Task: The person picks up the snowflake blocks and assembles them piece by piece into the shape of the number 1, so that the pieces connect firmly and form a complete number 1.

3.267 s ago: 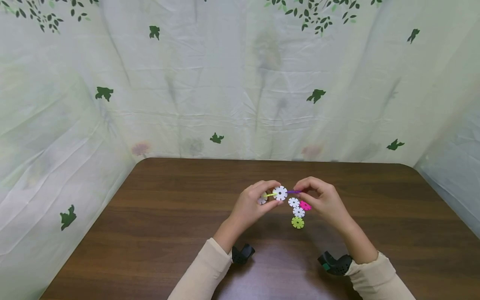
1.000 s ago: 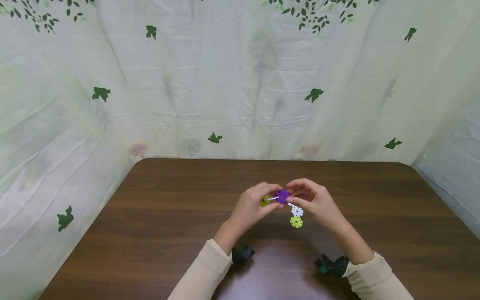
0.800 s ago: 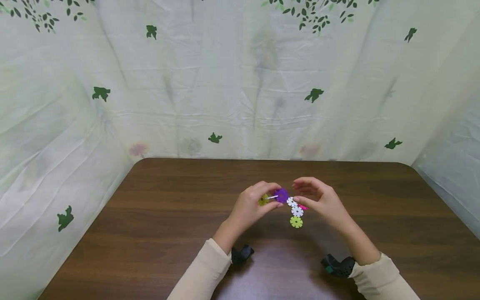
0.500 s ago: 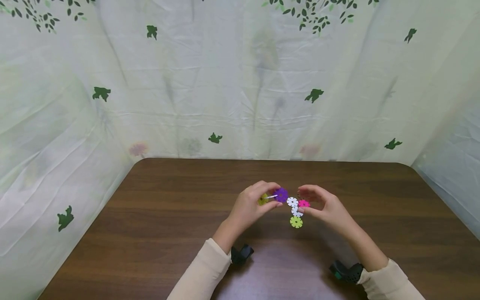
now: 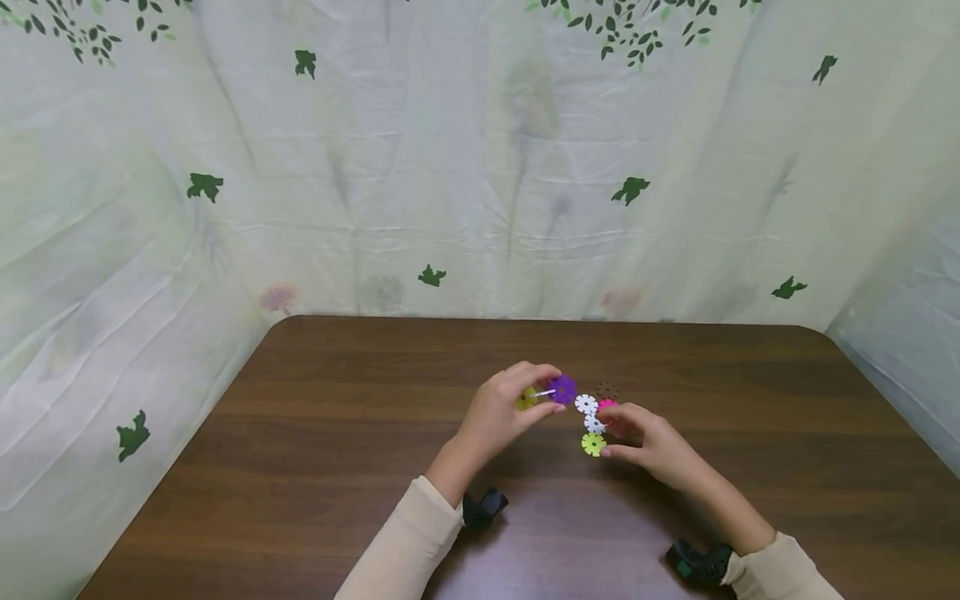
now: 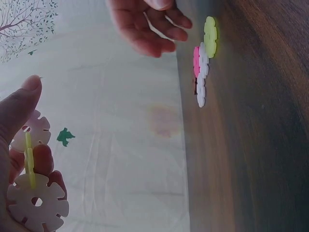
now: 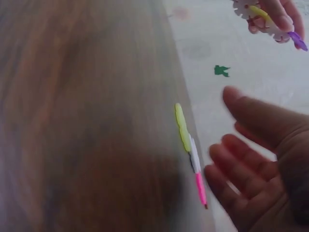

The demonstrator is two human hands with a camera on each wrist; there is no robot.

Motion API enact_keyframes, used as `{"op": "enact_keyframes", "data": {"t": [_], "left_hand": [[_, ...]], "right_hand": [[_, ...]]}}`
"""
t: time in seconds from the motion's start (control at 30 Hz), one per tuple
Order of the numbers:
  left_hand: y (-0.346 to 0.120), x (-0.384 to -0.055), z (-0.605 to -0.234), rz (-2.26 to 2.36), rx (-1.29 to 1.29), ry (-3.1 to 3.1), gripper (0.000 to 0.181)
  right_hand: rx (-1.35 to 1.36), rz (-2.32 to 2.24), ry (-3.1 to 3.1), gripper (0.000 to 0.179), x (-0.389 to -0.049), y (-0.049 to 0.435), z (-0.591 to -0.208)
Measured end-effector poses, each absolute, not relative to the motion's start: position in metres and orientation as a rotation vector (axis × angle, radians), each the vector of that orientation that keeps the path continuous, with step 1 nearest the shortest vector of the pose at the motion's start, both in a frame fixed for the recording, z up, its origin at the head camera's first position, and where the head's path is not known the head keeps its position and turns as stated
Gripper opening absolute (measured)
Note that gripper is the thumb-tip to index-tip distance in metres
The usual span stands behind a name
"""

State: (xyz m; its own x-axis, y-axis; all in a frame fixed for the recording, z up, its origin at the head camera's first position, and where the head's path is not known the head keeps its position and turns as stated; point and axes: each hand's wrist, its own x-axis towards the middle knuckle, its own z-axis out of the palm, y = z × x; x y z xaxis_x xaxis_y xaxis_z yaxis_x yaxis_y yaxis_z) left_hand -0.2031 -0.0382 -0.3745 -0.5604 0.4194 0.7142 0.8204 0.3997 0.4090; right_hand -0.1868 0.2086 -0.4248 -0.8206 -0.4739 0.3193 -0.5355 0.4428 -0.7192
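My left hand (image 5: 510, 404) pinches a chain of notched plastic discs slotted together, held above the table. A purple notched disc (image 5: 562, 389) sticks out past the fingertips, and a yellow disc (image 5: 527, 398) shows inside the grip. In the left wrist view, white notched discs (image 6: 38, 203) stand at both ends of the yellow one. My right hand (image 5: 652, 442) holds nothing; its thumb and fingers are parted right beside the loose discs. Nearest the thumb lies a lime disc (image 5: 593, 444). White discs (image 5: 586, 404) lie just beyond it, and a pink disc (image 5: 607, 406) is partly covered by the fingers.
A brown notched disc (image 5: 607, 390) lies behind the pink one, hard to see against the dark wooden table (image 5: 360, 467). Past the table's far edge hangs a pale curtain (image 5: 480, 167) with leaf prints. Black wrist cameras (image 5: 486, 507) sit on both wrists.
My right hand let go of the purple disc on the chain, then moved right and nearer to the loose discs. The chain has turned, so the purple disc now faces up. My left hand stays put.
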Motion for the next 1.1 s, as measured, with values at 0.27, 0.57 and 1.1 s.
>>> {"op": "enact_keyframes", "data": {"t": [0.27, 0.57, 1.1], "left_hand": [[-0.038, -0.202, -0.373, -1.046, -1.052, -2.162, 0.034], [-0.038, -0.202, -0.374, -1.034, -1.047, -2.167, 0.035], [-0.038, -0.203, -0.375, -1.033, -1.041, -2.172, 0.035]], "right_hand": [[0.861, 1.234, -2.703, 0.033, -0.187, 0.204, -0.441], [0.870, 1.110, -2.727, 0.028, -0.187, 0.202, -0.442], [0.869, 1.159, -2.825, 0.027, -0.185, 0.203, -0.437]]}}
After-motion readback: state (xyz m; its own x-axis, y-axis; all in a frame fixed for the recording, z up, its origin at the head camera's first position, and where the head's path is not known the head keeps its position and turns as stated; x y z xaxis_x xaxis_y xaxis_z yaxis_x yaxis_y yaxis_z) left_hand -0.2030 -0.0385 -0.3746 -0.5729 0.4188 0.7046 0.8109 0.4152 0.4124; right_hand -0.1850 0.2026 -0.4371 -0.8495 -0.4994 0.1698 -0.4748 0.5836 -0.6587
